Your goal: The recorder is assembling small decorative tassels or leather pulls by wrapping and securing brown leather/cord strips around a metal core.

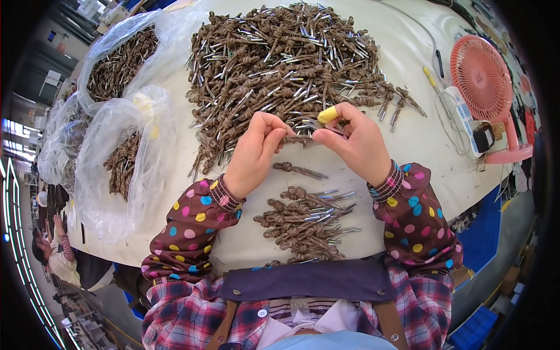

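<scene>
My left hand is closed in a pinch on a knotted brown shoelace, whose end reaches across to my right fingertips. My right hand, with a yellow cover on one finger, is closed around small silver-bladed snips; its palm hides most of the tool. Just below the hands lies a single knotted lace. Closer to me is a small heap of knotted laces, their metal tips pointing mostly right. Beyond my hands spreads a large pile of the same laces.
Clear plastic bags with more laces stand on the left of the white table. At right are a pink fan, a white power strip with cables and a yellow-handled tool. Another person sits at far left.
</scene>
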Action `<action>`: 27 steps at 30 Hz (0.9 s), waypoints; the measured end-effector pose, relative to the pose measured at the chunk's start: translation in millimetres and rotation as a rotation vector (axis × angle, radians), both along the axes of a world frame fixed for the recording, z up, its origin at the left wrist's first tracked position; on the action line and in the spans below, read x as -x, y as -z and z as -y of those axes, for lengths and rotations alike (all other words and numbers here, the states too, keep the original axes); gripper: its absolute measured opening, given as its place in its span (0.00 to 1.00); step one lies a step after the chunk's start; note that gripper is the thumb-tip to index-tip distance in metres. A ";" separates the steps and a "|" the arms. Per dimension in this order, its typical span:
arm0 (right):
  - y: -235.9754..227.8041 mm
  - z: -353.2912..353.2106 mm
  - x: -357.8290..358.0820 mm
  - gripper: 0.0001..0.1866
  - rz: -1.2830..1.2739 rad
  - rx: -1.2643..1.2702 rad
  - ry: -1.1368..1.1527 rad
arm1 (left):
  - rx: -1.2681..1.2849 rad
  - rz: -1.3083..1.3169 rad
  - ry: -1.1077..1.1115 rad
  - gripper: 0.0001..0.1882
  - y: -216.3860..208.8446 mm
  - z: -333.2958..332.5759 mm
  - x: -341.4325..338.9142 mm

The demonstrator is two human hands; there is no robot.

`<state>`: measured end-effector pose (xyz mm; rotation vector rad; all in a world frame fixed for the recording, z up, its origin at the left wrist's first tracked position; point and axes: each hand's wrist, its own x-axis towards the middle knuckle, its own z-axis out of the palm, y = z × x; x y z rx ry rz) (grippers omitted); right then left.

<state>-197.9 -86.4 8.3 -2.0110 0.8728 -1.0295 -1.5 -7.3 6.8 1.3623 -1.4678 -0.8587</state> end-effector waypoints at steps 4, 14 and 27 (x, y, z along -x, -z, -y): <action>3.8 2.7 -1.2 0.15 0.108 -0.468 -0.187 | 0.196 -0.008 0.019 0.07 3.9 -2.8 3.3; -2.3 -12.7 -1.0 0.10 -0.097 0.149 -0.029 | 0.311 0.644 -0.019 0.20 -12.1 -3.1 3.0; 0.5 -18.8 -4.6 0.11 0.018 -0.044 -0.094 | 0.168 0.244 -0.010 0.06 -6.6 0.7 1.8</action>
